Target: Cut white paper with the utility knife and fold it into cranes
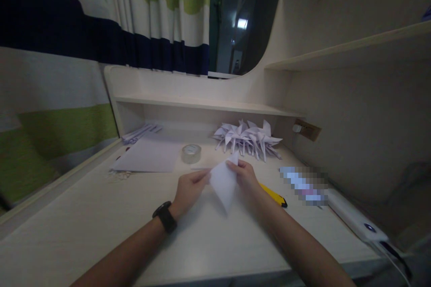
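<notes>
A: Hands: left hand (189, 187) and right hand (245, 175) pinch a folded white paper (224, 183) at its two upper corners, above the middle of the surface (101, 219).

B: Handling?

A: Likely light, thin and easily creased; best held at edges or along folds. It tapers to a downward point.

B: Surroundings?

A: Folded paper cranes (249, 138) and a tape roll (191, 153) toward the back edge; yellow utility knife (274, 196) just right.

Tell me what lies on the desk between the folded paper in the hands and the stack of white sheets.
In the head view, a roll of clear tape sits between the folded paper and the white sheets.
</notes>
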Available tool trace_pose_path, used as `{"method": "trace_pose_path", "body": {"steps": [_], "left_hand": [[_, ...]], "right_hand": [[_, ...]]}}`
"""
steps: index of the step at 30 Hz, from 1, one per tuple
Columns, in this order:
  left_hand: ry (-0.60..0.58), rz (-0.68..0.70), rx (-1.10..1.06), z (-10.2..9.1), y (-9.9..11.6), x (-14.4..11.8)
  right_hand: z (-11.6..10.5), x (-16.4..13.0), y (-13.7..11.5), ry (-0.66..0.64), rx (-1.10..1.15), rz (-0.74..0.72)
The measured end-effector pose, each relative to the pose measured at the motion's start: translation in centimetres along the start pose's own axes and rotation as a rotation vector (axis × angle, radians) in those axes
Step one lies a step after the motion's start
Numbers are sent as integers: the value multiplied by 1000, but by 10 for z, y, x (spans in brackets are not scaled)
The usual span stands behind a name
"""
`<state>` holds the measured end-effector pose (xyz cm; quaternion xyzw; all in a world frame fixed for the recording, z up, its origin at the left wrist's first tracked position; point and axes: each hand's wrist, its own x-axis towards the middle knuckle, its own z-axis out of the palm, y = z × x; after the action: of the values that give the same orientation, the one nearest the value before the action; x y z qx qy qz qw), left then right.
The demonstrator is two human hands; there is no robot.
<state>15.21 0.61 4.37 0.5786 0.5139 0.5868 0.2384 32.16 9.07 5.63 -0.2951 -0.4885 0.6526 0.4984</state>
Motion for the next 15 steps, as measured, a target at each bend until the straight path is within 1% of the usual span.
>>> {"method": "trace_pose_path", "body": {"steps": [6,11,15], "left_hand": [[36,-9,-32,1,4,0],[93,-35,-23,1,6,0],[114,-78,-19,0,5,1]], "right_hand": [[-3,2,-6,5,-55,-2],[-3,9,-12,48,-72,-16],[0,17,-21,19,-86,20]]}}
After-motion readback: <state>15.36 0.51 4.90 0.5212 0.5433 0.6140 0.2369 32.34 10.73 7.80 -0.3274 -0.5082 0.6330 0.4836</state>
